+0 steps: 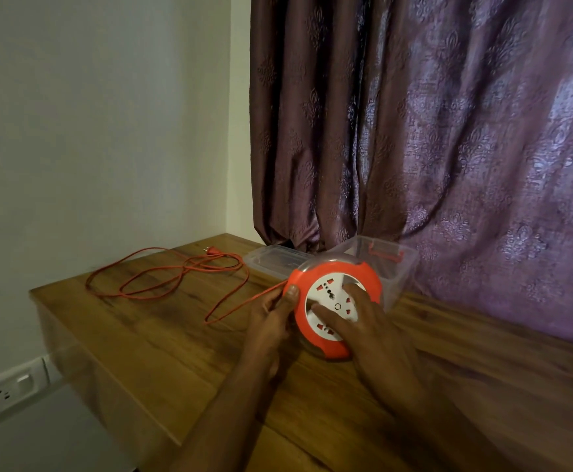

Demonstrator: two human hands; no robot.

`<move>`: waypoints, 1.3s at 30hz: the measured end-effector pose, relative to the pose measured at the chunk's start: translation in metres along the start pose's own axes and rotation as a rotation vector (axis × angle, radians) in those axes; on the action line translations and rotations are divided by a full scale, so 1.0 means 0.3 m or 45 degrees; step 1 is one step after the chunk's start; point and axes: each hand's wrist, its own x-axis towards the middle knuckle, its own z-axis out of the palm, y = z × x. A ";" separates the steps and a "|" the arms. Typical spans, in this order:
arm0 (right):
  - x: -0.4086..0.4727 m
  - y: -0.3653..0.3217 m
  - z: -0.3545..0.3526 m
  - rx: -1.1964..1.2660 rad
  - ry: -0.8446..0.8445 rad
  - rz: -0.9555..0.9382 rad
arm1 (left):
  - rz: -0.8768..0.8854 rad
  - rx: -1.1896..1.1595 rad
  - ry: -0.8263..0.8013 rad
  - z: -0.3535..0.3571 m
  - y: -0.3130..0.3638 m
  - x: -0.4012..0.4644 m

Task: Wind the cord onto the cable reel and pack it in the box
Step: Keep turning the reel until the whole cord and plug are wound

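Observation:
The orange cable reel (367, 272) with a white socket face lies tilted on the wooden table (176, 352). My left hand (271, 321) grips the reel's left rim, thumb on the orange edge, where the cord leaves it. My right hand (370, 332) rests on the white face with fingers spread flat. The orange cord (162, 284) lies in loose loops across the table's far left, ending in a plug (210, 250). A clear plastic box (399, 264) with an orange latch stands just behind the reel.
The box's clear lid (271, 258) lies flat to the left of the box. A purple patterned curtain (448, 131) hangs behind the table. A white wall socket (9, 393) sits low on the left wall, beyond the table's left edge.

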 end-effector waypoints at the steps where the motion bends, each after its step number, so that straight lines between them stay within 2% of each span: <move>1: 0.000 0.000 -0.003 0.006 -0.008 0.015 | -0.008 0.010 -0.013 0.003 -0.001 0.000; 8: 0.001 -0.008 -0.036 -0.062 -0.009 0.032 | -0.032 0.019 0.007 0.009 -0.009 0.004; 12: 0.002 -0.001 -0.029 -0.165 0.058 0.131 | -0.055 0.036 -0.011 0.010 -0.014 0.007; 20: 0.013 0.000 -0.003 -0.104 0.167 0.283 | -0.023 0.080 -0.012 0.020 -0.020 0.006; 31: 0.021 -0.001 0.003 0.179 0.275 0.533 | 0.048 0.132 -0.086 0.032 -0.007 -0.014; 35: 0.027 -0.014 0.005 0.208 0.397 0.633 | 0.075 0.137 -0.119 0.036 -0.006 -0.017; 39: 0.031 -0.018 0.000 0.418 0.382 0.794 | 0.072 0.150 -0.142 0.039 -0.008 -0.018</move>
